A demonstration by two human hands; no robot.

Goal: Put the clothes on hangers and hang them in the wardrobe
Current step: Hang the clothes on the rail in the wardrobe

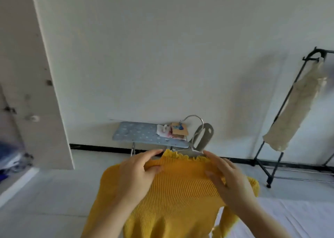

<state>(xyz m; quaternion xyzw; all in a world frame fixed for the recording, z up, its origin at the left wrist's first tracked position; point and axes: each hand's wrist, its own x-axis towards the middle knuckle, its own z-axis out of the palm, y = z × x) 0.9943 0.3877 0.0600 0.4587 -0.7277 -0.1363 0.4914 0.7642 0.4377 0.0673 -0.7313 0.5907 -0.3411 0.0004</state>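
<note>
A yellow ribbed top [177,192] with a frilled collar hangs in front of me, low in the view. A white hanger [194,152] with a metal hook pokes up out of its collar. My left hand [139,172] pinches the left side of the neckline between thumb and fingers. My right hand [227,178] grips the right side of the neckline and shoulder. The open wardrobe [10,147] shows at the left edge, blurred, with dark clothes inside; its door [45,75] stands ajar.
A small grey ironing board [144,135] with paper items on it stands against the white wall. A black clothes rack [282,111] at the right carries a cream garment [296,107]. A white bed surface [289,218] lies at the lower right.
</note>
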